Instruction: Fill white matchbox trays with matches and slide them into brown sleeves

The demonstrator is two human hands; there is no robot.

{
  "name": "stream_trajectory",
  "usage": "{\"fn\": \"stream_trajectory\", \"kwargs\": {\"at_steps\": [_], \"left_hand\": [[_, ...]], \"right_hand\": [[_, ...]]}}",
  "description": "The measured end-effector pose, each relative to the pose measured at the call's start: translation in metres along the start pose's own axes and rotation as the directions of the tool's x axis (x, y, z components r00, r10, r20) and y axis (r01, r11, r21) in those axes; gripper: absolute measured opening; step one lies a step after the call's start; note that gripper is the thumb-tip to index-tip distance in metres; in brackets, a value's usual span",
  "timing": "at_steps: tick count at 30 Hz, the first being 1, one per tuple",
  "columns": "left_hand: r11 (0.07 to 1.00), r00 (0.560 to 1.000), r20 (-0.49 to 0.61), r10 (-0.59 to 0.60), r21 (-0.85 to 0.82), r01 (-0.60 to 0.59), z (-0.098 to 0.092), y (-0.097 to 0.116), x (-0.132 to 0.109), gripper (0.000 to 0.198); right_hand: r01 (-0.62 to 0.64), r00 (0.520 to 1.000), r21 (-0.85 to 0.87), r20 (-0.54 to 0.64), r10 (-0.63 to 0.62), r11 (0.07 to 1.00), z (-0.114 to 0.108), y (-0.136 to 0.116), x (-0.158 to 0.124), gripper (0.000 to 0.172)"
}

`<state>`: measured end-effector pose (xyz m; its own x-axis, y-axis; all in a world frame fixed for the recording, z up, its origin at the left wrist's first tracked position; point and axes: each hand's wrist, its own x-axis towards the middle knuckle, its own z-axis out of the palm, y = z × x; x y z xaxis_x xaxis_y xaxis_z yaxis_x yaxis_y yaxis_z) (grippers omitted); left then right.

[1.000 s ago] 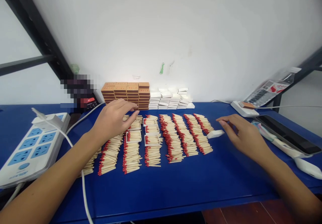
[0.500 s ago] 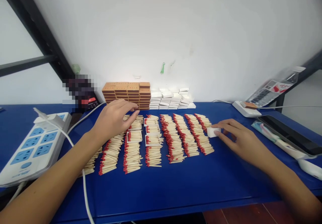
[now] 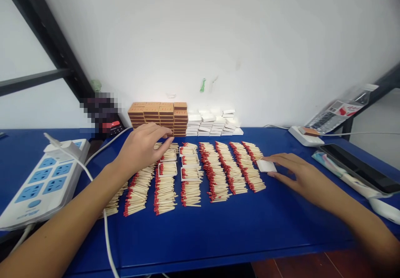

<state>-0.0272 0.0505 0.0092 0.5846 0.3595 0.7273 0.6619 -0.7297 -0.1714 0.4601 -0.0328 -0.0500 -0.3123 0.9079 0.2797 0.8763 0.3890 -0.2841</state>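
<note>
My right hand (image 3: 292,170) grips a small white matchbox tray (image 3: 266,166) between thumb and fingertips, at the right end of the match rows. The tray's broad flat face shows. My left hand (image 3: 146,141) hovers over the left match rows, fingers apart with nothing in them, just in front of the stacked brown matchboxes (image 3: 158,113). Red-tipped matches (image 3: 214,171) lie in several slanting rows across the table. Several white trays filled with matches (image 3: 190,174) rest on two of those rows, partly hidden by my left hand.
White empty-looking trays (image 3: 209,123) are piled against the wall beside the brown boxes. A power strip (image 3: 46,178) with a white cable lies at left. To the right are a white adapter (image 3: 304,136), a plastic bottle (image 3: 342,109) and a black phone-like slab (image 3: 359,167).
The white tray in my right hand has turned so its broad face shows, and the fingers have spread a little around it. My left hand stays where it was.
</note>
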Motion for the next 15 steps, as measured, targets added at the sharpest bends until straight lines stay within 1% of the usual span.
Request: {"fn": "stream_trajectory", "kwargs": {"at_steps": [2, 5, 7, 10, 15], "left_hand": [[1.000, 1.000, 0.006, -0.001, 0.004, 0.001, 0.000, 0.000, 0.000, 0.015], [1.000, 1.000, 0.006, 0.002, 0.004, -0.002, -0.001, 0.000, 0.000, 0.014], [1.000, 1.000, 0.006, 0.002, 0.007, -0.002, -0.001, 0.000, 0.000, 0.015], [1.000, 1.000, 0.012, -0.003, 0.013, 0.003, -0.001, 0.000, 0.000, 0.015], [1.000, 1.000, 0.014, -0.006, 0.010, 0.005, 0.000, 0.000, 0.000, 0.017]], "right_hand": [[-0.042, 0.999, 0.006, -0.008, 0.042, 0.999, -0.001, 0.000, -0.001, 0.044], [-0.124, 0.991, 0.027, -0.042, 0.125, 0.992, -0.001, 0.000, -0.005, 0.054], [-0.154, 0.986, 0.046, -0.064, 0.157, 0.987, -0.001, 0.000, -0.008, 0.056], [-0.157, 0.982, 0.064, -0.097, 0.163, 0.986, -0.001, 0.000, -0.013, 0.057], [-0.144, 0.982, 0.070, -0.116, 0.151, 0.987, -0.005, -0.003, -0.019, 0.052]]}}
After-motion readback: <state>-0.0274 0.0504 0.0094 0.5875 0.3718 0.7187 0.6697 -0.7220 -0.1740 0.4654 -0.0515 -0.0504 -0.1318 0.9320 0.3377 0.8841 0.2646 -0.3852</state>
